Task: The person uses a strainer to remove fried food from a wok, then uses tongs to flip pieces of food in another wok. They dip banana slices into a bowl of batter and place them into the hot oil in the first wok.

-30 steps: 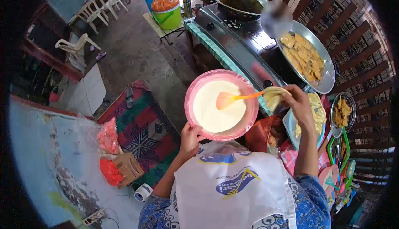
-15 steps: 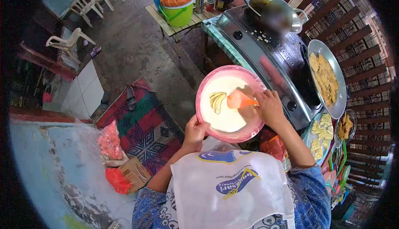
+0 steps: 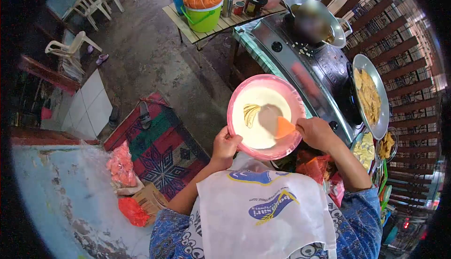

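Note:
A pink plastic basin [image 3: 298, 100] of pale, creamy batter [image 3: 256, 139] is held tilted in front of my body. My left hand [image 3: 225, 147] grips its rim at the lower left, thumb over the edge. In my right hand [image 3: 317, 133] is the handle of an orange plastic scoop [image 3: 283, 127], its head low over the right side of the batter. A fan-cut slice of banana [image 3: 252, 115] lies in the batter left of the scoop. My right fingers are wrapped round the handle and partly hidden.
To the right stands a gas stove [image 3: 300, 71] with a wok [image 3: 342, 32] at its far end. Nearby are a pan of fried food [image 3: 369, 94] and pale cut slices [image 3: 363, 150]. A green bucket [image 3: 203, 20] sits on a slatted table; a patterned rug [image 3: 159, 141] covers the floor at left.
The scoop has moved right and down in the basin, towards my right side, and its head has turned. The basin sits slightly further right in view. My left hand keeps its hold.

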Available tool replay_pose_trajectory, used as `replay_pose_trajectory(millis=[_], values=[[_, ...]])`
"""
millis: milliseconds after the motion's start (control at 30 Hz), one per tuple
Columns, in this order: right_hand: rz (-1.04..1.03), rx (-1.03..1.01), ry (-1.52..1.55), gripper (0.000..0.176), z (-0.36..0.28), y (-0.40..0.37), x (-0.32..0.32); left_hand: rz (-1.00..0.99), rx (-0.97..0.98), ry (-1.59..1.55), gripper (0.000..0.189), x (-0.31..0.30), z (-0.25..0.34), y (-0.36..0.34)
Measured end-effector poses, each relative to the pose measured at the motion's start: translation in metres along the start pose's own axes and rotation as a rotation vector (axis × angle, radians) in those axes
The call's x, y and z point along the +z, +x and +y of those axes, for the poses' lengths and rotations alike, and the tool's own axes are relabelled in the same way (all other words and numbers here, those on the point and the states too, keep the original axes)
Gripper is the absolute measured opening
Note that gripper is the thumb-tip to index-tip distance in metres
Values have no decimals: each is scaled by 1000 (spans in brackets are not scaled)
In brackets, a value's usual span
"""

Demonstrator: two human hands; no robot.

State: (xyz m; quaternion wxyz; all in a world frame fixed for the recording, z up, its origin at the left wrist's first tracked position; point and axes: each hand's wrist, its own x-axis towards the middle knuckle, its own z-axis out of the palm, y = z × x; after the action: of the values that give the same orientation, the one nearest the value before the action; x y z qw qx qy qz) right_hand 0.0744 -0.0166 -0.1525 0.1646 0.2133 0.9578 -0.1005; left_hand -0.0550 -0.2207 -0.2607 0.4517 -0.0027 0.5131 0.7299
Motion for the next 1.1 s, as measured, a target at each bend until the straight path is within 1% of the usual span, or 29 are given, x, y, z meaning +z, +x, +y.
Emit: replay_pose_trajectory(millis=[67, 100, 167, 200, 267, 333, 400, 467, 500, 533, 600, 633, 767, 833, 867, 933, 1067, 1100], values=[[87, -60, 108, 17, -6, 10, -8, -12, -18, 42, 28, -1, -2, 4], [83, -59, 108, 17, -9, 12, -14, -30, 0, 10, 28, 0, -3, 5], [181, -2, 83, 18, -14, 14, -30, -47, 20, -21, 28, 5, 0, 6], [182, -2, 85, 18, -12, 13, -31, -28, -8, -48, 26, 9, 5, 5], [64, 3, -172, 18, -9, 9, -33, -12, -31, -74, 24, 10, 9, 8], [58, -14, -142, 18, -10, 8, -21, -27, -25, 0, 30, 5, 1, 15], [45, -33, -113, 17, -14, 12, -19, -61, -10, -7, 29, 2, -4, 23], [168, -4, 19, 16, -17, 20, -27, -91, 5, -11, 29, 4, -3, 25], [225, 8, -3, 14, -15, 22, -34, -64, -12, -4, 29, 8, -1, 25], [227, 9, -4, 14, -8, 26, -37, -39, -29, 4, 28, 10, 2, 26], [346, 47, -101, 14, 8, 36, -39, -47, -24, 20, 28, 10, 3, 29], [362, 57, -112, 15, 12, 39, -39, -51, -20, 33, 28, 11, 5, 30], [337, 21, -121, 16, 31, 57, -20, -33, -48, 47, 28, 21, 15, 30], [219, 47, -119, 19, 32, 61, -20, -38, -35, 46, 29, 19, 10, 36], [219, 46, -118, 19, 34, 61, -22, -36, -34, 48, 29, 19, 10, 38], [229, 69, 21, 20, 38, 57, -25, -52, -39, 76, 30, 18, 11, 39], [208, 80, 13, 21, 41, 66, -9, -43, -47, 42, 24, 28, 19, 38], [166, 78, 43, 21, 38, 67, -10, -41, -63, 14, 24, 29, 20, 38]])
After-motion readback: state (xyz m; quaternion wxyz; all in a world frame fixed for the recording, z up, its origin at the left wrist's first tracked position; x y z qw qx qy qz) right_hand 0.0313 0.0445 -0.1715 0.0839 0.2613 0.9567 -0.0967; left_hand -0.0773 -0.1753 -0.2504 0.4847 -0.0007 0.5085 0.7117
